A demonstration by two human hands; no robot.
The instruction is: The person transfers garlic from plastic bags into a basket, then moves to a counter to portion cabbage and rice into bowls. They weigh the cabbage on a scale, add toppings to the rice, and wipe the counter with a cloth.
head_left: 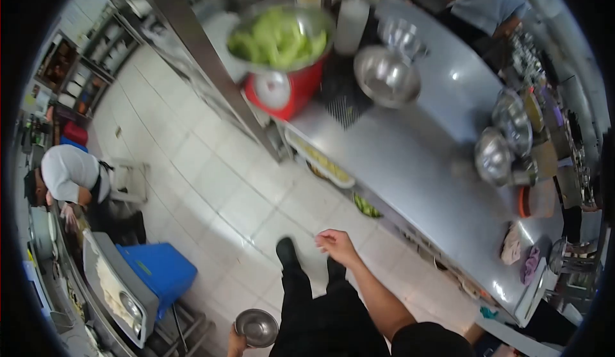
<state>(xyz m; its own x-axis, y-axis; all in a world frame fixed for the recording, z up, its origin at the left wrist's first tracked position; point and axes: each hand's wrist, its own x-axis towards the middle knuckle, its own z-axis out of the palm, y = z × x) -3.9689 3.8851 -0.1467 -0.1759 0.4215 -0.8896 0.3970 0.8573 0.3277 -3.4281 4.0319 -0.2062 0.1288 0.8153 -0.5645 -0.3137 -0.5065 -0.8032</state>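
Note:
At the bottom of the view my left hand [236, 343] grips the side of a small metal bowl [257, 328], held over the floor beside my leg. The part of the bowl's inside that shows has nothing in it. My right hand [338, 247] hangs in front of my body, above my shoes, with its fingers loosely bent and apart and nothing visible in them. It is nearest to the edge of the steel counter [410, 177] but does not touch it.
On the counter, a red scale [298, 91] carries a bowl of green leaves [275, 36]. Metal bowls [387, 75], a white bottle [352, 24] and cloths [510, 245] stand or lie there. A person [70, 174] bends at left near a blue bin [160, 270]; another person [490, 4] stands across the counter.

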